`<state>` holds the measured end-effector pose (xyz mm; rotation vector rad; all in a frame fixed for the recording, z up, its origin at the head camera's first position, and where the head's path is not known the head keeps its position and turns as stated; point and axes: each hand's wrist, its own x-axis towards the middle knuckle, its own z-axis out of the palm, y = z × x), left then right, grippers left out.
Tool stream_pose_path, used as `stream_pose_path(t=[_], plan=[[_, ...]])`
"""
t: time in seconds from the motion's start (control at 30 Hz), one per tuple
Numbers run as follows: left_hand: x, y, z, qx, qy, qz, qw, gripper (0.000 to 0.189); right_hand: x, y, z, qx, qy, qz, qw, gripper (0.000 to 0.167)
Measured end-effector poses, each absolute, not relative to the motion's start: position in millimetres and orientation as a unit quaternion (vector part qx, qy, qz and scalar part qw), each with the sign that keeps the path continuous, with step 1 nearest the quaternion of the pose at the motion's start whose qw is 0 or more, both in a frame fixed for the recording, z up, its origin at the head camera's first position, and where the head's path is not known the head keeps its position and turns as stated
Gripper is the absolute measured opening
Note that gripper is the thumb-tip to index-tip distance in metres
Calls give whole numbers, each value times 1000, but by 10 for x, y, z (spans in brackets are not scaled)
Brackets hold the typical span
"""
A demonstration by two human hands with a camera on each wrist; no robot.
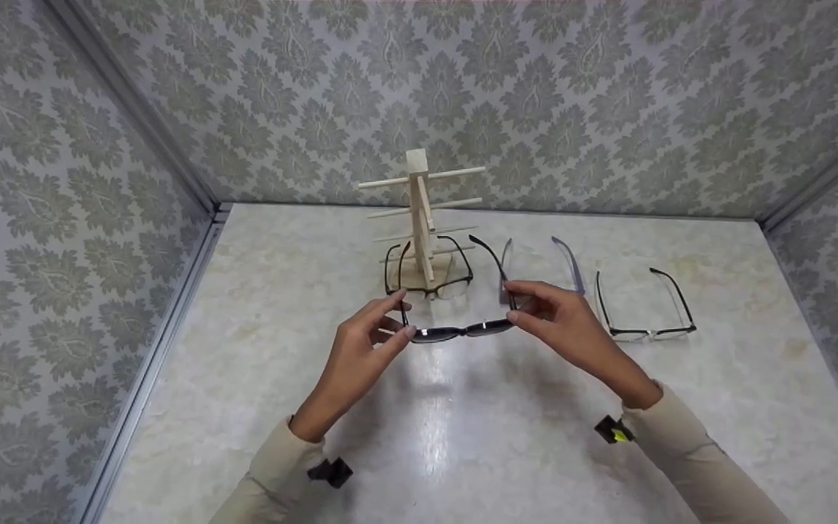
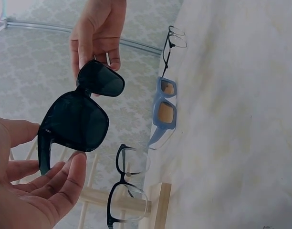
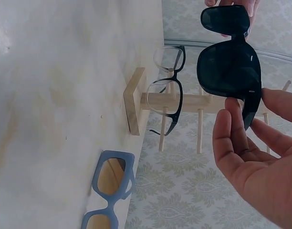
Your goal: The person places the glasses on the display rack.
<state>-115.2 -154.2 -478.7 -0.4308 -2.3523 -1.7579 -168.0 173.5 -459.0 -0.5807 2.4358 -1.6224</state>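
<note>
Black sunglasses (image 1: pixel 488 327) with dark lenses are held up in front of a wooden glasses stand (image 1: pixel 417 218), arms pointing toward it. My left hand (image 1: pixel 364 338) pinches the left arm by the hinge between thumb and fingers. On the other side my right hand (image 1: pixel 561 320) pinches the right arm in the same way. In the left wrist view both dark lenses (image 2: pixel 79 121) show whole. Black half-rim glasses (image 3: pixel 177 90) hang on the lowest pegs of the stand, behind the sunglasses.
Blue-framed glasses with tan lenses (image 2: pixel 165 112) stand on the table (image 1: pixel 259 407) right of the stand, partly behind my right hand in the head view. Farther right lie more black half-rim glasses (image 1: pixel 684 329). Patterned panels (image 1: pixel 535 109) close off the back and sides.
</note>
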Motion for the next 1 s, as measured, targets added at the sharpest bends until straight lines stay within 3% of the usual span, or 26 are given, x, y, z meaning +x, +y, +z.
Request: stream_pose_path(t=[1.0], plan=[[-1483,-1681,-4665,-89,-777,-619,65,55,-2069,1509,-4462,-216,808,-542,87,50]])
